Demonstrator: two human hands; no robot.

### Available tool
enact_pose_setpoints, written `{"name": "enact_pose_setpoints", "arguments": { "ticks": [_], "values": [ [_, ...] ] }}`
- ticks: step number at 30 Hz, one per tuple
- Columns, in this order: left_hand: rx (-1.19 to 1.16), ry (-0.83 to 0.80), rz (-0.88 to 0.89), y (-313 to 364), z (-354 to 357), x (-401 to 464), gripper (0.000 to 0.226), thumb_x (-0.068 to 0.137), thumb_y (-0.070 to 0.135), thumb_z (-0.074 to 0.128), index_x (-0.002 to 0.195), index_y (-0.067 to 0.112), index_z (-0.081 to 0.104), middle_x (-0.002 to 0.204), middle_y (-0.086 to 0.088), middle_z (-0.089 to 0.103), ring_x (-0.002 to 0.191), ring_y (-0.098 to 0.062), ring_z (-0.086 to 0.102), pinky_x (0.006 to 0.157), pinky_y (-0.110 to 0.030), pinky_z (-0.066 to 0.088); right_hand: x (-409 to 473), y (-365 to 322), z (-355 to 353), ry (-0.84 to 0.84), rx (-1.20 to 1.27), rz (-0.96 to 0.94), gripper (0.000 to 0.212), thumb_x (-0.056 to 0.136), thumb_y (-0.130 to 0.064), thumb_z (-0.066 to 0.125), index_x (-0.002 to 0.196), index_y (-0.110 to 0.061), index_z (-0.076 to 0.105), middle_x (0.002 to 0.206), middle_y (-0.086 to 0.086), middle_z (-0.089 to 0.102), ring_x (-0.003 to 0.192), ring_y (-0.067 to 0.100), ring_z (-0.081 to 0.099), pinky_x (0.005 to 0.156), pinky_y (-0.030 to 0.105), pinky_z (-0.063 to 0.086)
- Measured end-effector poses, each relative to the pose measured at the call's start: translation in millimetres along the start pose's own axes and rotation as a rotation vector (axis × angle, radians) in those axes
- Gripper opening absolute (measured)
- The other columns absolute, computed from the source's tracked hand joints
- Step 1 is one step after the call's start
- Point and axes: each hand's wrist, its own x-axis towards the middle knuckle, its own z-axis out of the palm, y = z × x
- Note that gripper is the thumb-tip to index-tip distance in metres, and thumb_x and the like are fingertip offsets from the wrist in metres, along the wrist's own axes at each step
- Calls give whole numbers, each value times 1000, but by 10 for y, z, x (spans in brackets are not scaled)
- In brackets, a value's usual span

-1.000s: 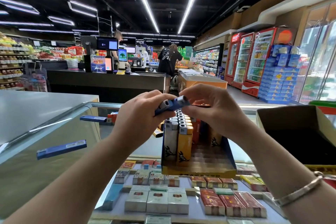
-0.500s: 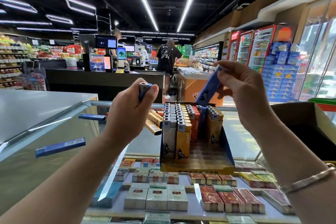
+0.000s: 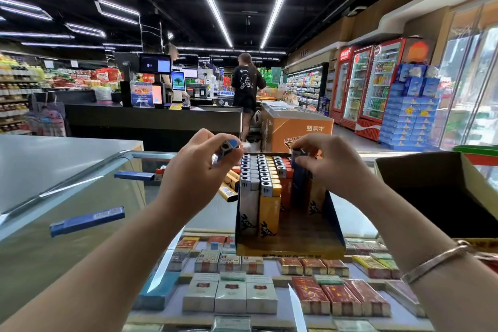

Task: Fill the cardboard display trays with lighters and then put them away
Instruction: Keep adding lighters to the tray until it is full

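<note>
A cardboard display tray (image 3: 332, 226) with blue walls and a yellow front stands on the glass counter, holding several upright lighters (image 3: 260, 178) in white, yellow and orange rows. My left hand (image 3: 194, 172) grips a blue lighter (image 3: 227, 147) just left of the tray's back rows. My right hand (image 3: 331, 167) pinches a dark blue lighter (image 3: 297, 170) that stands in the tray's right side, its metal top under my fingertips. The tray's front part is bare.
Loose blue lighters (image 3: 87, 221) (image 3: 134, 176) lie on the glass at the left, and yellow ones (image 3: 229, 188) lie beside the tray. An open dark cardboard box (image 3: 420, 170) stands at the right. Cigarette packs (image 3: 231, 294) fill the case under the glass. People stand at the far checkout.
My right hand came down from above and lowered its blue lighter into the tray's right side. My left hand shifted right toward the tray, still holding its blue lighter.
</note>
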Motion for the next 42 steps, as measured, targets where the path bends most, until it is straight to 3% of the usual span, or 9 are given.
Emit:
{"name": "enact_pose_setpoints", "arguments": {
  "ticks": [8, 17, 21, 24, 28, 33, 35, 38, 42],
  "values": [
    [-42, 15, 24, -56, 17, 5, 25, 84, 29, 61, 106, 17, 66, 86, 4, 59, 73, -12, 58, 63, -40, 53, -31, 30, 68, -44, -101, -24, 18, 80, -3, 65, 94, -14, 70, 92, 3, 67, 93, 18, 52, 82, 37, 44],
    [-1, 150, 53, -22, -35, 28, 23, 77, 29, 68, 95, 15, 65, 70, 25, 49, 55, -3, 50, 50, -14, 40, -19, 36, 67, -77, -184, -12, 18, 80, -3, 62, 93, -15, 68, 96, -1, 60, 95, 16, 43, 82, 35, 36],
    [-43, 245, 45, 17, -84, 36, 27, 76, 34, 64, 94, 13, 64, 64, 9, 57, 52, -13, 52, 49, -19, 46, -34, 34, 84, -62, -152, -11, 20, 80, -2, 60, 95, -13, 68, 98, 3, 66, 91, 14, 46, 78, 31, 38],
    [-123, 283, 12, 67, -96, 48, 27, 74, 35, 62, 94, 16, 63, 67, -3, 62, 55, -20, 55, 50, -31, 51, -36, 34, 85, -59, -144, -16, 21, 80, -2, 60, 95, -14, 68, 97, 4, 67, 91, 15, 49, 78, 31, 40],
    [-293, 336, -100, 119, -122, 84, 25, 70, 36, 64, 91, 22, 59, 74, 9, 61, 65, -13, 59, 59, -22, 52, -44, 21, 105, -45, -167, -49, 21, 81, -3, 60, 97, -15, 67, 96, 2, 68, 94, 18, 53, 83, 35, 43],
    [-554, 283, -215, 183, -149, 113, 18, 68, 30, 66, 82, 21, 61, 55, 12, 57, 47, -1, 51, 47, -9, 41, -52, -18, 86, 31, -188, -87, 24, 81, -6, 63, 103, -14, 68, 98, 2, 69, 98, 20, 55, 88, 38, 42],
    [-617, 228, -249, 198, -147, 105, 20, 66, 34, 66, 81, 23, 60, 51, 12, 56, 43, -2, 46, 44, -12, 40, -44, -112, 44, 101, -21, -83, 21, 82, -9, 66, 102, -16, 69, 98, -3, 68, 97, 14, 58, 88, 30, 45],
    [-652, 160, -249, 236, -125, 90, 23, 63, 38, 66, 80, 24, 58, 51, 11, 57, 42, -1, 45, 41, -13, 40, -44, -319, -4, 96, 303, -111, 15, 83, -15, 66, 97, -19, 68, 87, -13, 67, 76, 3, 61, 68, 8, 44],
    [-670, 78, -156, 338, -74, 62, 21, 64, 34, 67, 80, 25, 58, 59, 12, 62, 45, 0, 50, 43, -10, 41, -100, -504, 35, 48, 263, -221, 31, 76, -18, 74, 106, -21, 67, 82, -15, 64, 71, -3, 51, 65, 9, 37]
  ]
}}
